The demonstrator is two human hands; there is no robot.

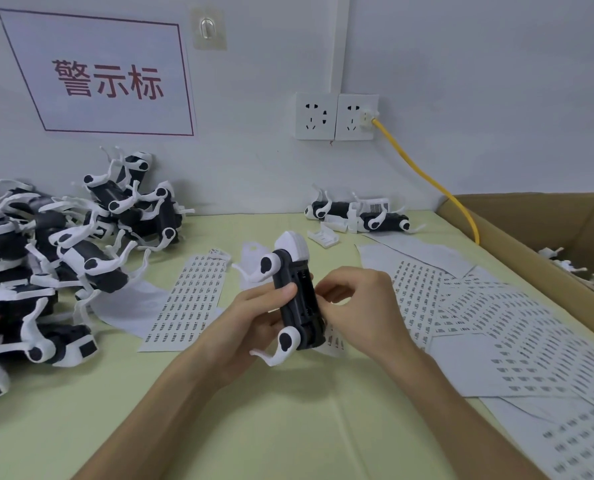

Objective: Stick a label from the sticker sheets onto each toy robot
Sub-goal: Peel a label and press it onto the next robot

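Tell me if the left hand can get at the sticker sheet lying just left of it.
Probably not yet: the left hand grips the toy robot. The sticker sheet itself lies uncovered close by.

Red-lettered wall sign (108, 77), 2 sockets (316, 116), yellow cable (427, 176), cardboard box (531, 216)

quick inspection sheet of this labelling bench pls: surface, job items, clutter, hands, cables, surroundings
surface: pale green table mat, creased
job's things: black-and-white plastic toy robot held at centre; heap of like robots at left; two more robots by the back wall; white sticker sheets of small printed labels at centre and fanned at right
clutter: loose white plastic cover near the back pair
grippers: left hand grips the held robot; right hand fingertips curl against its side, label not discernible
cables: yellow cable runs from white wall socket towards brown cardboard box
surroundings: red-lettered wall sign; clear adhesive hook
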